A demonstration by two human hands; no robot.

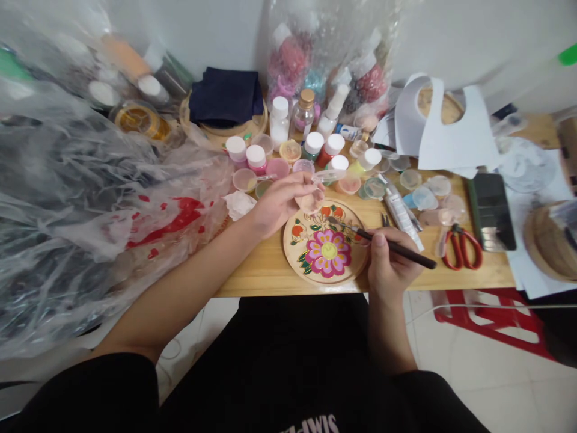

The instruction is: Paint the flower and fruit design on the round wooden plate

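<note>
A round wooden board [293,264] lies near the table's front edge, bearing a painted pink flower with a yellow centre, green leaves and small orange fruits in gold outline. My right hand [391,264] is closed around a dark-handled paintbrush [396,248]. The brush's tip points left over the upper part of the board; whether it touches the surface I cannot tell. Above the board's upper left edge, my left hand [288,201] pinches a small clear plastic cup [311,203], tilted toward the brush. Part of the cup is hidden behind the fingers.
Behind the board stand several white-capped paint jars [314,144] and small paint cups [277,169]. Crumpled plastic sheeting [90,210] covers the left side. To the right lie a white tube [401,210], red-handled pliers [462,249] and a dark phone-like object [491,210].
</note>
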